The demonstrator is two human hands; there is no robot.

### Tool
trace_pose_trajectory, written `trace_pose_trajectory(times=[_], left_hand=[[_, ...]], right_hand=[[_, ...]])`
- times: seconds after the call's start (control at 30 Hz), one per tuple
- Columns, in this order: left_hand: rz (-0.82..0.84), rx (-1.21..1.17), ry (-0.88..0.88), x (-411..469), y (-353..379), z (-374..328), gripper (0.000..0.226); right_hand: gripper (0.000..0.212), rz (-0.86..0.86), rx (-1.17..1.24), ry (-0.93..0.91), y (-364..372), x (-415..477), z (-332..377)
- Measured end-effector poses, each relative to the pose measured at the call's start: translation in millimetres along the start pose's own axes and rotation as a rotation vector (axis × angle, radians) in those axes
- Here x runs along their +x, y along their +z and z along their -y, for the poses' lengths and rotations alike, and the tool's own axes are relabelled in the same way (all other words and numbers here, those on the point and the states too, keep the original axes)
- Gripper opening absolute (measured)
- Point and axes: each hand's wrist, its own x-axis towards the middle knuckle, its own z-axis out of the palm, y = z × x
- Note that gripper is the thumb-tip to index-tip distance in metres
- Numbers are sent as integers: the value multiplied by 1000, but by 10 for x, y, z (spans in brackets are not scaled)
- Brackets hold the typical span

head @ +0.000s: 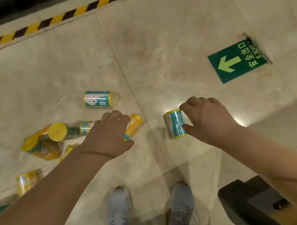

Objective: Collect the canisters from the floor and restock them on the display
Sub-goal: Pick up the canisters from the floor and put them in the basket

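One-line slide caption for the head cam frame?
Person reaches for scattered canisters on the floor, right hand gripping a teal canister, left hand curled over an orange canister.

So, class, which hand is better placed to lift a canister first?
Right: the right hand has fingers and thumb either side of the teal canister; the left hand covers a yellow canister, its grip hidden.
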Motion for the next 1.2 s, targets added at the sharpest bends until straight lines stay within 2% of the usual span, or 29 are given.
trace_pose_trajectory(times=[0.17,0.37,0.47,0.57,0.67,0.8,1.07,1.2], left_hand=[[51,57,-25,858,899,195,67],[14,156,-79,1720,1608,383,72],[30,76,-157,2016,1874,421,77],[-12,-120,-227,2151,2059,456,75],[-111,-325,-256,2143,2092,492,76],[-300,-576,-207,1943,1950,480,70],[-414,-708,-173,1588,1708,402,67],[-422,-725,-156,1456,1560,409,68]], right_hand=[[39,41,15,-19,903,539,-182],[45,80,-13,-31,1701,971,-291],[47,80,-13,-13,1911,1097,-355],[46,97,0,2,2024,1158,-385],[46,129,-2,28,2045,1187,-423],[48,182,95,133,2060,1253,-449],[73,354,281,394,2424,1524,-371],[69,306,374,448,2345,1484,-317]])
